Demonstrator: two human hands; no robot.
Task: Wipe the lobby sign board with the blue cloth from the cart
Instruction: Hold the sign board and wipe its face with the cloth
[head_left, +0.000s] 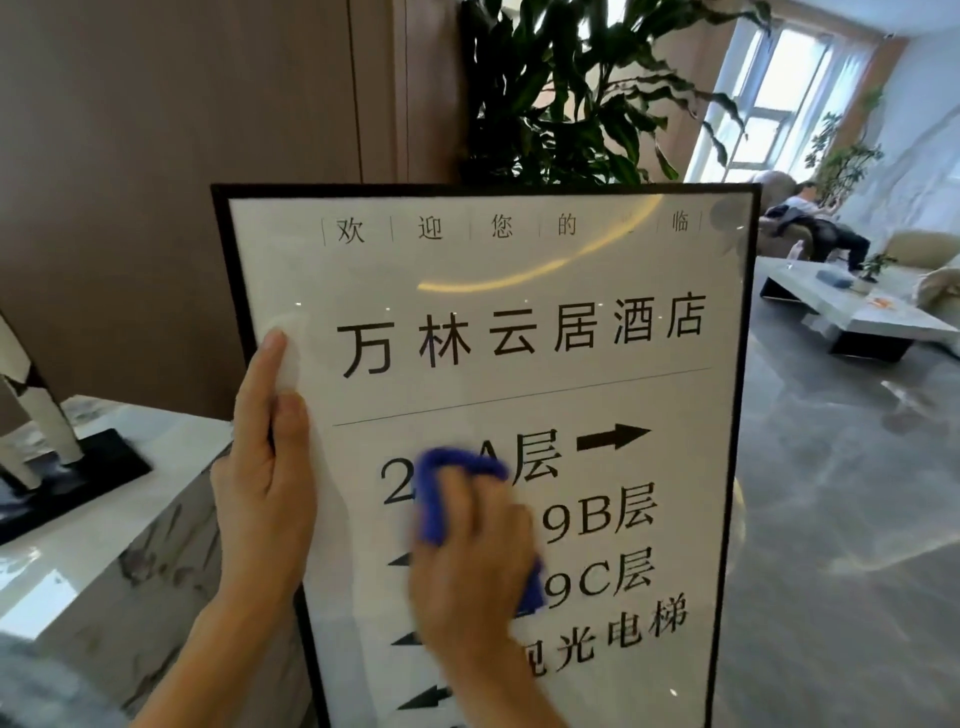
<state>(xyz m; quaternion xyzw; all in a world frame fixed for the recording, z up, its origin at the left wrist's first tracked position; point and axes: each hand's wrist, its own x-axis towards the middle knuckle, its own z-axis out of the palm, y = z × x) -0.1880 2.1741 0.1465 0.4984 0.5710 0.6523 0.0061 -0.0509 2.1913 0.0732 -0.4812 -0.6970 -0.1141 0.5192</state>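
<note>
The lobby sign board (519, 291) stands upright in front of me, a white glossy panel with black lettering and arrows in a black frame. My right hand (475, 566) grips the bunched blue cloth (441, 499) and presses it against the middle of the board, covering part of the floor list. My left hand (265, 467) holds the board's left frame edge, with the thumb lying flat on the glass and the other fingers hidden behind the frame.
A white marble counter (104, 545) stands at my left, carrying a white sculpture on a black base (52, 462). A tall leafy plant (571, 88) rises behind the board. Right of it lie glossy grey floor (831, 493), a low table (857, 317) and a seated person (815, 218).
</note>
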